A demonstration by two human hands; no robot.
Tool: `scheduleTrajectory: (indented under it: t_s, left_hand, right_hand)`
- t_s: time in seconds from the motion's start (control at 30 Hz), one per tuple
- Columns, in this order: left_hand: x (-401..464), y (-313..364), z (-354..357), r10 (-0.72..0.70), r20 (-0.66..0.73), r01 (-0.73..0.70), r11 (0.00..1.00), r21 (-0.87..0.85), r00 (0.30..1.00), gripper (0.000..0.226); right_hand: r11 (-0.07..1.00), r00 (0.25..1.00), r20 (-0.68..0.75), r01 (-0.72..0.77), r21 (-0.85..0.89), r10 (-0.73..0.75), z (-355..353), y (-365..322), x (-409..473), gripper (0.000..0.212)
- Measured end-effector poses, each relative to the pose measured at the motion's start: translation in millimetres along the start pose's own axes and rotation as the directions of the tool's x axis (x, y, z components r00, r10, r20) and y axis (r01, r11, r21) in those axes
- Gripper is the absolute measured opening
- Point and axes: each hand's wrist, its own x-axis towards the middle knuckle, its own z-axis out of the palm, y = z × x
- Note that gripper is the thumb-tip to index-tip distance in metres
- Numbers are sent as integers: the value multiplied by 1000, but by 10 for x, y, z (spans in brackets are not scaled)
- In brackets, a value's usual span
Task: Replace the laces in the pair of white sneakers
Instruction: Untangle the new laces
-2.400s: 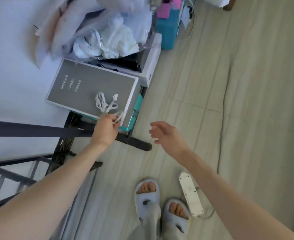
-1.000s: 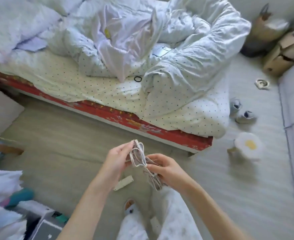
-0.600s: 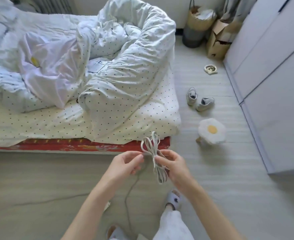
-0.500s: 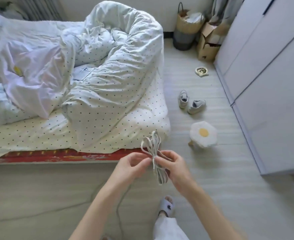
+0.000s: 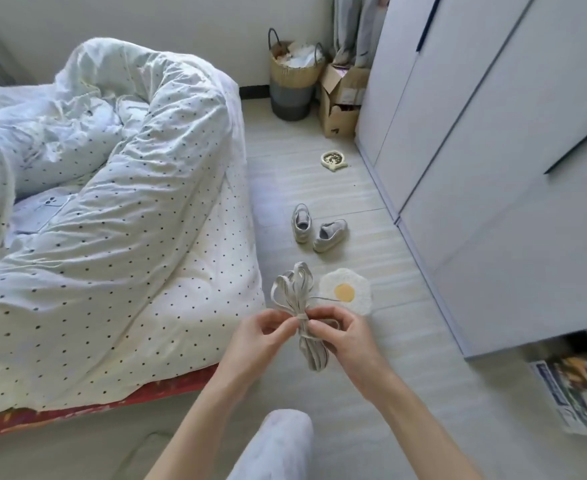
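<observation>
Head cam looks down at a bedroom floor w/ a bed (image 5: pixel 77 306) on the left side. A dotted white blanket (image 5: pixel 129 161) is bunched up on top of it, and a red strip shows along the bed's low edge. Next, near the middle, the left hand (image 5: pixel 261 337) comes up from the bottom; its fingers are curled and the thumb & first finger pinch the middle of a bundle of laces (image 5: pixel 297 299). The laces are pale, folded into loops, w/ a thin band wrapped round the middle. Loops stick up above both hands and more hang down below them. The right hand (image 5: pixel 345 337) is just beside the left one, touching the same bundle; its fingers are curled round the laces too, pinching at the band. Both hands hold the bundle up in the air, over the floor, in front of the person's knee (image 5: pixel 285 441) in light pants. Behind the hands sits a small rug shaped like a fried egg (image 5: pixel 349 294) w/ a yellow middle. Farther back on the floor are the white sneakers (image 5: pixel 316 228), side by side, near the bed's corner, well apart from the hands. Past them is a little round dish (image 5: pixel 333 160), then a basket (image 5: pixel 294 81) and a cardboard box (image 5: pixel 340 102) by the wall. On the right stands a big white wardrobe (image 5: pixel 493 150), and a magazine (image 5: pixel 576 393) lies low on the right.
</observation>
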Motion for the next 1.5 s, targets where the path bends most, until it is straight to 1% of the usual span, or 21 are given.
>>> scheduleTrajectory:
  t_s: [0.1, 0.17, 0.23, 0.33, 0.43, 0.5, 0.57, 0.63, 0.7, 0.77, 0.83, 0.93, 1.03, 1.13, 1.23, 1.3, 1.4, 1.5]
  left_hand:
    - [423, 155, 153, 45, -113, -50, 998, -41, 993, 8]
    - [747, 269, 254, 65, -157, -78, 994, -79, 986, 8]
    - [1109, 419, 354, 76, -160, -93, 991, -97, 984, 7]
    - [1661, 745, 471, 117, -141, -131, 986, -98, 983, 6]
    - [2162, 1119, 574, 168, -87, -175, 982, -76, 982, 18]
    - [2455, 1351, 656, 185, -61, -188, 981, -52, 981, 23]
    - [2713, 1548, 756, 211, -61, -212, 977, -11, 976, 18]
    - [2943, 1699, 864, 237, -74, -238, 971, -4, 969, 12]
    - [3173, 1833, 994, 237, -79, -237, 971, 12, 968, 12]
    - [3406, 1943, 1141, 235, -80, -231, 972, 52, 969, 15]
    - [3619, 2031, 1305, 235, -96, -225, 969, 104, 967, 15]
    - [3890, 2185, 1541, 223, -167, -202, 970, 134, 961, 6]
    - [4123, 2363, 1714, 201, -238, -186, 979, 83, 950, 6]
    - [4377, 2511, 1803, 187, -289, -180, 982, 51, 939, 7]
    - [4691, 2617, 1746, 213, -382, -197, 977, 80, 899, 7]
    - [4976, 2668, 1624, 248, -424, -207, 968, 141, 871, 13]
    - [5475, 2738, 1356, 280, -392, -208, 954, 215, 876, 20]
    - [6039, 2790, 968, 284, -292, -205, 940, 272, 913, 24]
  right_hand:
    - [1000, 1000, 6, 3, 25, -3, -121, -224, 371, 14]
    - [998, 1000, 0, 2, 69, -2, -213, -407, 683, 11]
    - [996, 999, -36, -10, 83, 13, -301, -603, 1029, 10]
    - [999, 995, -94, -22, 27, 24, -430, -930, 1551, 5]
    - [1000, 993, -114, -4, -27, 1, -614, -1327, 2004, 7]
    - [999, 995, -98, 19, -27, -22, -785, -1617, 2242, 5]
    - [999, 998, -61, 17, 42, -14, -972, -1859, 2440, 8]
    - [988, 1000, -14, -14, 154, 16, -1132, -2025, 2639, 11]
    - [966, 998, 29, -59, 253, 53, -1275, -2165, 2859, 13]
    - [941, 993, 79, -111, 321, 90, -1443, -2290, 3101, 15]
    - [925, 983, 152, -154, 347, 106, -1624, -2440, 3310, 18]
    - [930, 965, 239, -186, 316, 112, -1908, -2673, 3617, 24]
    - [931, 946, 291, -230, 282, 145, -2110, -2873, 3937, 30]
    - [928, 930, 319, -271, 257, 184, -2203, -3010, 4279, 29]
    - [934, 920, 330, -291, 209, 212, -2145, -3115, 4646, 30]
    - [945, 921, 321, -284, 163, 221, -2038, -3180, 4915, 25]
    - [963, 938, 277, -248, 107, 211, -1835, -3262, 5400, 11]
    - [973, 963, 197, -207, 98, 185, -1548, -3357, 5905, 9]
